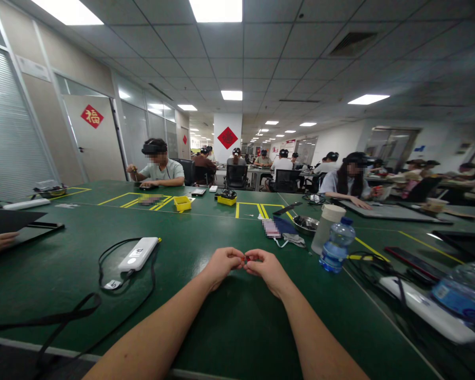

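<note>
My left hand and my right hand meet fingertip to fingertip just above the green table. Each is closed in a pinch. Between them shows a tiny red piece, mostly covered by the fingers and too small to name. It touches the fingertips of my right hand, and a reddish bit also shows at the left fingertips. To the left lies a white power bank with a black cable. Right of my hands stand a pale bottle and a clear blue water bottle.
Yellow bins stand on the far side, among yellow tape lines. A metal bowl and grey cloth lie ahead right. Cables, a white device and a large bottle crowd the right. A co-worker's hand reaches in at left.
</note>
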`<state>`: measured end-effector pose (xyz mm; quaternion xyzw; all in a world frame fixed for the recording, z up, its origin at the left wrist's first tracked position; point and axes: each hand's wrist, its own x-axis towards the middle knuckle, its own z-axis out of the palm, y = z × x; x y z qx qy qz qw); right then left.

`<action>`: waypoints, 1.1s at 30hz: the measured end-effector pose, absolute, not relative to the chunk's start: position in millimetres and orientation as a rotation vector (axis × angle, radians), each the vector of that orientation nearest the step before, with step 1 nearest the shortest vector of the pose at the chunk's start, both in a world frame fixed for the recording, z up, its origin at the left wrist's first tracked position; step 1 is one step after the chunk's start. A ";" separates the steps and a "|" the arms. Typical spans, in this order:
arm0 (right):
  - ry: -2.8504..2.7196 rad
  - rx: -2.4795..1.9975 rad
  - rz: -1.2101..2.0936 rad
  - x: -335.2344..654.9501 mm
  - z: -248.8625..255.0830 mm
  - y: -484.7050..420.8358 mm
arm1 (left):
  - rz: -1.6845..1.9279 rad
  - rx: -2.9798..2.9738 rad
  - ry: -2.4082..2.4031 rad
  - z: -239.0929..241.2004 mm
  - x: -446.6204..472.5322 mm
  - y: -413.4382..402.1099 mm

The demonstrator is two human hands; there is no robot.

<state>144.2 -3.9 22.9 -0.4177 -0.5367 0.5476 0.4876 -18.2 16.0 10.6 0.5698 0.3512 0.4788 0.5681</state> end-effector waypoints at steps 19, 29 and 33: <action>-1.208 -0.934 1.371 146.8 21.9 -0.4 | 1.183 1.176 0.715 20.8 -19.1 12.5; -1.258 -1.041 1.361 146.6 21.8 -3.5 | 1.104 1.284 0.823 12.5 -15.3 12.3; -1.203 -1.015 1.418 146.1 27.2 -4.1 | 1.122 1.179 0.757 17.8 -16.5 12.4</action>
